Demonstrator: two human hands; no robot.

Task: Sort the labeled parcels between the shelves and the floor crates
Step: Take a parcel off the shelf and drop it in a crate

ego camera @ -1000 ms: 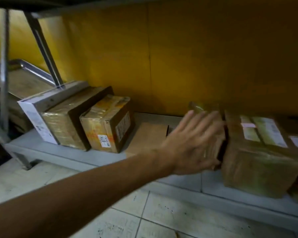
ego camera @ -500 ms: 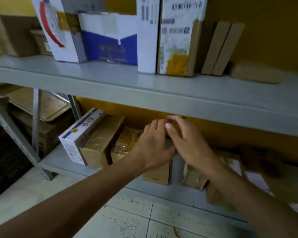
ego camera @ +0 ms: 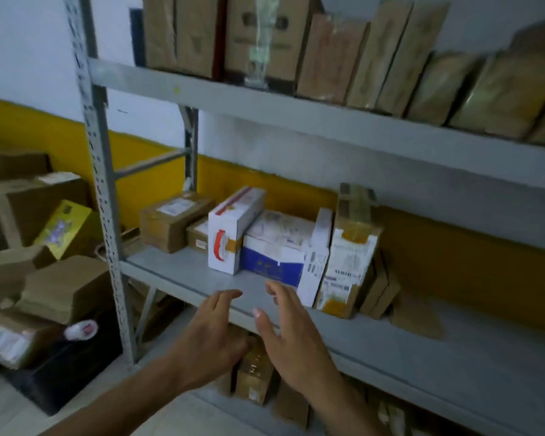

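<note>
Half a second earlier my hands had been down at the bottom shelf, fingers together on a small brown parcel under the shelf lip; now the view had risen and both hands had come up empty in front of the middle shelf. I judged that the low parcel had been left where it stood, and that a brown taped parcel showing below the shelf edge, between my wrists, was probably that one, though I could not be sure.

My left hand was spread loosely, fingers slightly curled, holding nothing. My right hand was also open, fingers apart and pointing up toward the row of parcels, touching none of them as far as I could tell.

On the middle shelf stood a white box with a red mark, a white and blue box touching its right side, then a thin white carton and a tall brown parcel with a printed label. Further left sat a brown labelled box. The top shelf carried upright brown parcels, blurred.

To the left, more cardboard boxes lay heaped on the floor; I could not make out a crate clearly.

I took this as the start of a fresh pick from the middle row, with the white and blue box nearest my fingertips.
</note>
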